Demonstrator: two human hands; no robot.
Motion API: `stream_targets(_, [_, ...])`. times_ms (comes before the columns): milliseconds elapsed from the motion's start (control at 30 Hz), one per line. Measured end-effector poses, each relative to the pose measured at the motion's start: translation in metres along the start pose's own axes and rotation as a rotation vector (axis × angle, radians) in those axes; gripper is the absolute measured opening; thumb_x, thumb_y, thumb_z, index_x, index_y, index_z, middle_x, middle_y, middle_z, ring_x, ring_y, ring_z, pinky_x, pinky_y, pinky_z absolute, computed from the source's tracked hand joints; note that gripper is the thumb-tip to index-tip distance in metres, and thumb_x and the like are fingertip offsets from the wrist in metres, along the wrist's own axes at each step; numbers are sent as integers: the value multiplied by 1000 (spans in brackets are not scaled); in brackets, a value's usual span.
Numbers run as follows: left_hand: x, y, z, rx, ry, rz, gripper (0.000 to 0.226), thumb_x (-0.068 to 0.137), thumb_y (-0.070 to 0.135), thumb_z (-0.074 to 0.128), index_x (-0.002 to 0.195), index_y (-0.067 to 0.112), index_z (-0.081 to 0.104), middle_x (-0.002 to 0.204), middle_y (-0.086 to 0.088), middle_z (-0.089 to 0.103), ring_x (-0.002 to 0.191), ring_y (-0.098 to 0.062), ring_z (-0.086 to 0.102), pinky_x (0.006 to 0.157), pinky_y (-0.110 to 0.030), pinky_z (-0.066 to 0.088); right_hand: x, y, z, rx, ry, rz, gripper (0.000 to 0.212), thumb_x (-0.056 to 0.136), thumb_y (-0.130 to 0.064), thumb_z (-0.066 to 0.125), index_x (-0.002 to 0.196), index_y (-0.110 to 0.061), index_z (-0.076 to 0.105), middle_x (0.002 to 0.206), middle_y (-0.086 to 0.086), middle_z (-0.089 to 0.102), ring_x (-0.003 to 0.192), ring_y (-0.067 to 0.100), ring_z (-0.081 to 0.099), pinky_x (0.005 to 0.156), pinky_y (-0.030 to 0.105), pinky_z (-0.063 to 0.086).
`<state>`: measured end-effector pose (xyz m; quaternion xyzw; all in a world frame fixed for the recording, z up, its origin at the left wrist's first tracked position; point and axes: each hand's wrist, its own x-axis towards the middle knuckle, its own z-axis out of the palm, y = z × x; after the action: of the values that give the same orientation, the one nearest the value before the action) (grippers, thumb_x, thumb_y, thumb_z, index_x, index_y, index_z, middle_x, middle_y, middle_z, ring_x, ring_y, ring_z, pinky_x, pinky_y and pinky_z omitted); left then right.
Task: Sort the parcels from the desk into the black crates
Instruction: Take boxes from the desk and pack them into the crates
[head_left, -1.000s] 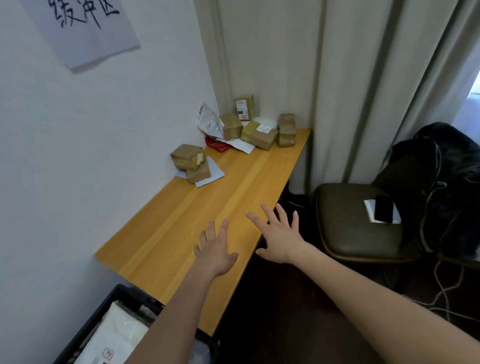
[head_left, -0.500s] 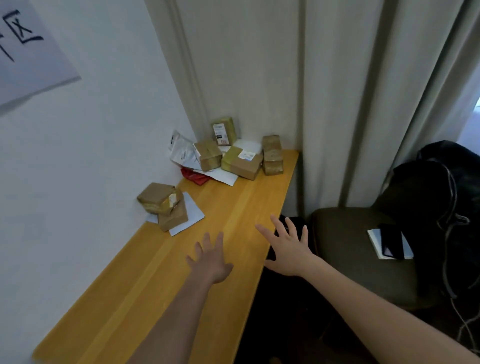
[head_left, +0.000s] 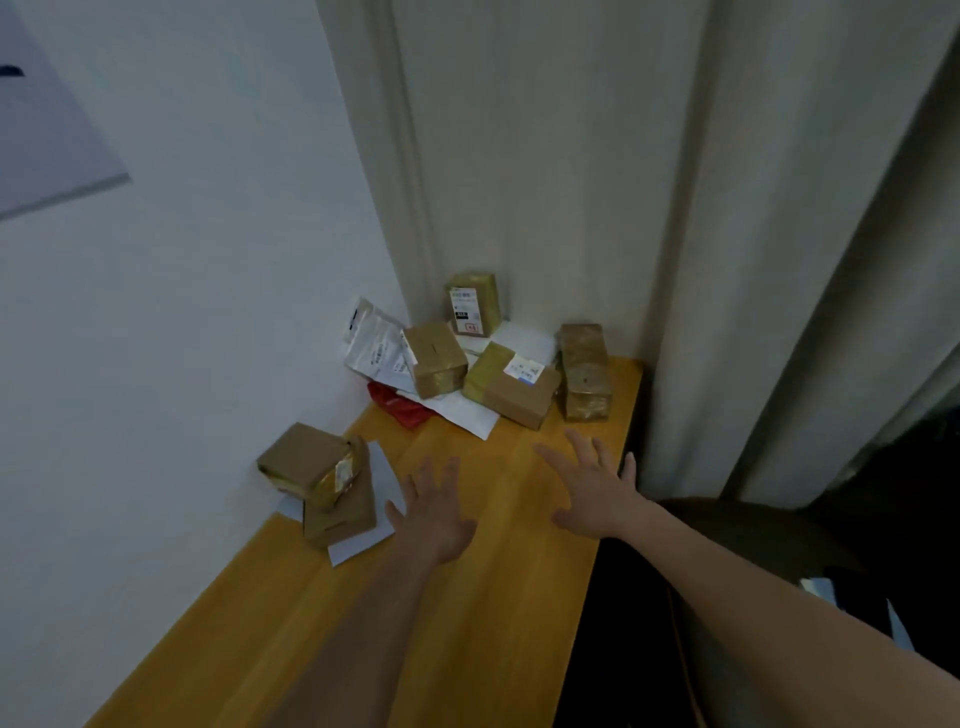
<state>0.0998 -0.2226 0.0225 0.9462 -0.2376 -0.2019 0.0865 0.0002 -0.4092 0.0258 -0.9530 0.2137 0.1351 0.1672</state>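
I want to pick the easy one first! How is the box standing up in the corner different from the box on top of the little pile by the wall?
The corner box stands upright against the curtain; the pile-top box lies flat and tilted on another box. The corner box shows a big white label on its front; the pile-top box shows only a small label on its end. Both are taped brown cardboard.

Single head-worn view, looking forward and down along the wooden desk (head_left: 467, 597) from its near end. Parcel cluster (head_left: 498, 364) near, at twelve o'clock; curtain (head_left: 675, 208) at one o'clock.
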Motion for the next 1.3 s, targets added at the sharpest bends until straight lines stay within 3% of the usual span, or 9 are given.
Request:
stream_targets(267, [83,-17,0,-23,-23,-135,86,97,37,57,156,32,-6,162,-7,-19,149,-36,-10,117,-61,11,127,6,-4,-10,-157,-59,91,92,-40,63,154,-47,-3,162,-3,-22,150,32,-15,116,63,-1])
stream_targets(500, [183,-8,-7,-98,-57,-312,86,97,35,57,156,33,-5,162,-5,-18,150,-34,-8,118,-60,11,272,21,-13,-50,-291,-125,91,93,-39,58,155,-40,-9,165,6,-5,148,40,-14,118,63,2])
stream_targets(700, [245,4,6,-135,-83,-373,83,96,37,57,156,33,-1,163,-5,-16,150,-34,-5,117,-58,12,362,46,-28,-94,-236,-99,94,90,-59,57,153,-43,-11,162,7,-23,148,42,-6,118,57,11])
stream_targets(867, [261,-8,24,-285,-139,-476,82,94,38,59,156,30,6,162,-10,-7,149,-36,1,117,-55,20,410,51,-21,13,-264,-42,100,92,-50,61,155,-33,-14,160,11,-28,149,41,-11,120,56,10])
stream_targets(933, [265,-14,28,-350,-165,-523,81,93,39,60,156,28,8,161,-13,-1,149,-36,4,118,-51,20,418,50,-16,51,-266,-23,97,93,-49,59,155,-30,-12,162,13,-17,149,41,-5,120,55,13])
stream_targets(1000, [269,-18,30,-440,-190,-571,81,94,40,60,156,26,10,160,-15,8,147,-39,14,116,-48,25,423,48,-13,110,-217,-29,90,93,-45,59,157,-27,-2,160,18,6,145,42,13,117,52,23])
stream_targets(1133, [272,-15,32,-737,-160,-643,75,96,30,60,155,15,17,157,-14,27,139,-30,37,93,-24,38,425,43,-14,291,-217,-106,67,95,-33,59,152,-14,29,152,14,36,136,32,39,109,41,39])
stream_targets(1200, [269,-10,36,-856,-177,-676,73,97,26,60,155,11,20,154,-13,34,138,-28,40,97,-24,40,419,40,-10,261,-336,-133,63,97,-37,56,151,-15,31,152,11,39,134,29,43,101,34,42])
stream_targets(1300, [265,-7,44,-1038,-210,-711,69,95,22,61,153,10,26,146,-10,46,129,-28,48,105,-37,44,403,33,3,295,-575,-123,60,99,-32,56,151,-14,32,150,9,44,132,26,48,92,27,42])
